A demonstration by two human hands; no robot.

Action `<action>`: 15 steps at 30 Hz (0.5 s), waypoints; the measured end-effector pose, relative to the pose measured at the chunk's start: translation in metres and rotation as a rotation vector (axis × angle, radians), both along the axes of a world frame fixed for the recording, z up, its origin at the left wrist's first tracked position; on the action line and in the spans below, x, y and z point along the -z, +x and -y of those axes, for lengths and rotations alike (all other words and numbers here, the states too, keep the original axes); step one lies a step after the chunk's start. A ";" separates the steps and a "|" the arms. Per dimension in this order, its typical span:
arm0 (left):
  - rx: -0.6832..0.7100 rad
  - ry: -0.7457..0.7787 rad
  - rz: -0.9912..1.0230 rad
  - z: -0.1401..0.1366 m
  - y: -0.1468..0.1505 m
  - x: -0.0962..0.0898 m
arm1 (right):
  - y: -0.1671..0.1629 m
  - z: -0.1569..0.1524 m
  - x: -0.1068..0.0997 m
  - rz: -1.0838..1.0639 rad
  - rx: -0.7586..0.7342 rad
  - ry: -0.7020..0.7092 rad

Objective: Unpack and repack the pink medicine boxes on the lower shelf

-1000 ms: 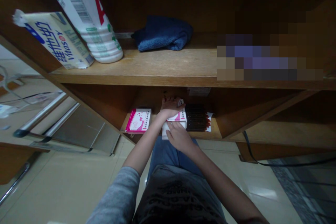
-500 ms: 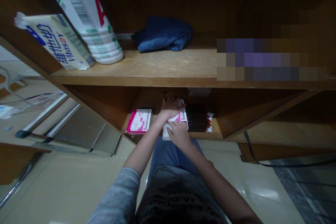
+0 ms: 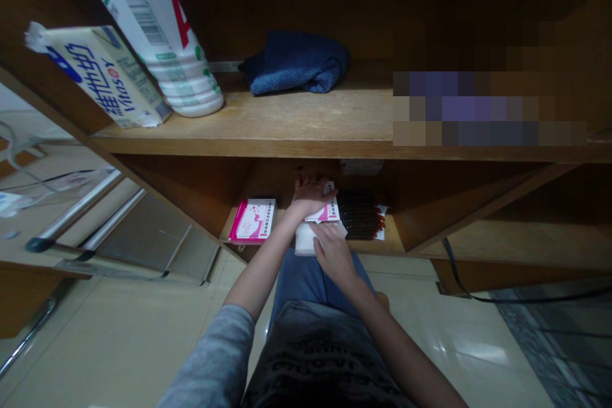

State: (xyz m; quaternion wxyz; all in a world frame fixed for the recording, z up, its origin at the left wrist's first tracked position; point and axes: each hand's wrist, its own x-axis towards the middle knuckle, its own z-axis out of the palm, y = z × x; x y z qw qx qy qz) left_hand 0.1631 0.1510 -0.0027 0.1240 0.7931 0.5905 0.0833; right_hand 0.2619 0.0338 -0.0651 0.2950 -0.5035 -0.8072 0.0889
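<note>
A pink-and-white box [image 3: 329,211] lies on the lower shelf, its near end raised and open. My left hand [image 3: 312,194] rests on top of its far part with the fingers spread. A flat white packet [image 3: 306,243] sticks out of the near end, reaching over the shelf edge. My right hand [image 3: 333,243] lies on the packet's right side, fingers stretched toward the box opening and thumb apart. A second pink-and-white box [image 3: 255,220] lies to the left. Several dark, slim sticks with reddish-brown ends [image 3: 361,217] lie in a row on the right.
Above is an upper shelf board [image 3: 287,121] with a drink carton [image 3: 109,76], a large white bottle [image 3: 176,57] and a folded blue cloth [image 3: 299,64]. A metal-tube frame [image 3: 119,217] stands at the left. A black cable [image 3: 478,296] runs at the right.
My right hand has shifted slightly right and toward me, its thumb coming off the packet's left part. More of the white packet shows. My left hand stays on the box.
</note>
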 end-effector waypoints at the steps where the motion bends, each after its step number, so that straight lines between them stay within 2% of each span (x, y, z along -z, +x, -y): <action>1: 0.002 -0.001 -0.005 0.000 0.000 0.000 | 0.000 0.000 0.000 -0.003 -0.018 0.008; 7: 0.024 0.054 -0.007 0.001 -0.001 0.000 | 0.008 0.007 0.006 -0.100 -0.080 0.173; 10: 0.026 0.063 0.039 0.000 -0.001 0.001 | 0.014 0.015 -0.001 -0.181 -0.111 0.288; 12: 0.029 0.061 0.054 0.000 0.000 0.002 | 0.021 0.022 -0.010 -0.247 -0.079 0.340; 15: 0.035 0.065 0.068 0.000 -0.001 0.003 | 0.037 0.034 -0.026 -0.364 0.052 0.393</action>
